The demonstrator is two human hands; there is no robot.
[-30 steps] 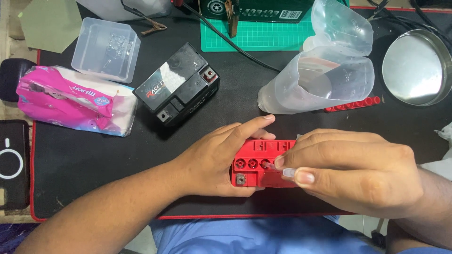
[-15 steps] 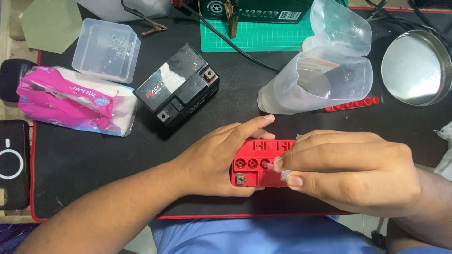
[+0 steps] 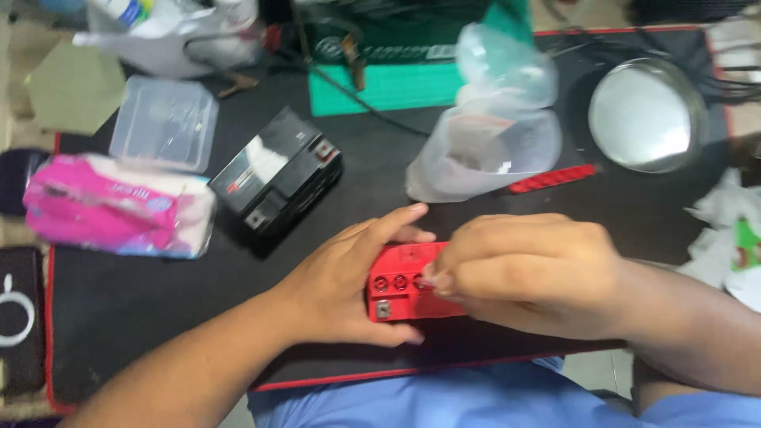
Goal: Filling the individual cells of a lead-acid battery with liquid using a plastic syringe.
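The red battery block [image 3: 404,285] lies flat on the black desk mat [image 3: 158,301], near the front edge of the desk, caught between both hands. The left hand [image 3: 349,285] has its grip closed around the block's left end: thumb along the near side, fingers reaching over the far edge. The right hand [image 3: 523,273] covers the block's right part, its fingertips [image 3: 434,279] pinched together and pressed down just beside the row of small round ports on top. Whether something small sits in that pinch cannot be told, as the fingers hide it.

The block looks like a rigid moulded plastic case, probably dense and heavy for its bulk. Its walls look smooth, so a wrap across the short sides, as the left grip has it, seems the safest hold. The top, with its ports and a small metal terminal at the near left corner, is best left free of gripping fingers.

Beyond the left grip stands a similar black battery [image 3: 277,182]. Further left of it lie a pink tissue pack [image 3: 111,206] and a clear plastic box [image 3: 162,123]. Beyond the right grip are a cloudy plastic bag [image 3: 491,147], a thin red strip [image 3: 551,178] and a round mirror [image 3: 646,115].
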